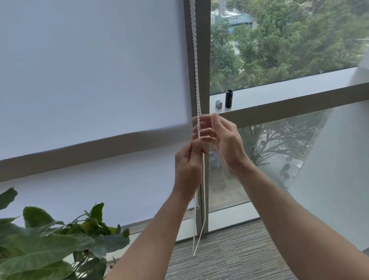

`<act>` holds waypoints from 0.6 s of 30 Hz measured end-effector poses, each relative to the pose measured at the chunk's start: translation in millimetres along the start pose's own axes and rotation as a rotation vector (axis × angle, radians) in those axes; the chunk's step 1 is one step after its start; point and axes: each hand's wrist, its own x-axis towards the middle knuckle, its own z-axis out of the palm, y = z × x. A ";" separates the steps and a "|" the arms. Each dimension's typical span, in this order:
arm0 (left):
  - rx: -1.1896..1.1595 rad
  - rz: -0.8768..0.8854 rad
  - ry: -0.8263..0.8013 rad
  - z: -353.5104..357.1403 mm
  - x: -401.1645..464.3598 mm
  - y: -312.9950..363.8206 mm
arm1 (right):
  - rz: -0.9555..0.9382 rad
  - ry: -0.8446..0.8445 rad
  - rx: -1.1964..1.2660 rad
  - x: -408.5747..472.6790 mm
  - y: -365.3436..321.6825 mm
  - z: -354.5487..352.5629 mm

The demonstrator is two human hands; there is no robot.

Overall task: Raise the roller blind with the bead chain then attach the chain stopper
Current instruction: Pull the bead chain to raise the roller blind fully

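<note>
Window glass fills the far wall, with trees and apartment blocks outside and grey carpet (228, 262) underfoot. White roller blind (72, 67) covers the left pane; how far down it reaches I cannot tell exactly.

Bead chain (196, 68) hangs along the dark window frame (202, 44), long axis near vertical, its two strands twisted around each other above the hands. Below them the strands run down and end in a loop just above the carpet.

Left hand (187, 165): fingers curled, thumb and forefinger pinching the chain; the strands continue past the wrist.

Right hand (222, 140): just above and beside the left, fingers partly curled around the chain at about sill height. Fingertips blurred, so the exact contact is unclear, but the chain passes across them.

Window sill (289, 92), right of the chain: small grey clip-like piece (218, 104) standing upright, touching or just beside a black cylinder (229, 98), also upright.

Leafy green plant (41, 250) at lower left.
</note>
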 end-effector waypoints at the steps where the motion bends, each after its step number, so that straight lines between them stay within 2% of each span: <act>1: 0.022 -0.022 0.015 -1.3 -3.2 -4.7 | -0.037 -0.039 0.013 2.4 -8.0 4.6; 4: 0.051 -0.045 0.013 0.3 -9.3 -14.6 | -0.145 -0.115 0.050 11.8 -27.7 22.2; 11: 0.022 -0.089 -0.032 5.9 -15.0 -14.2 | -0.249 0.104 0.018 15.7 -34.0 38.9; 18: 0.045 -0.063 -0.195 -9.7 -0.1 -2.3 | -0.291 0.082 0.001 6.5 -31.4 29.7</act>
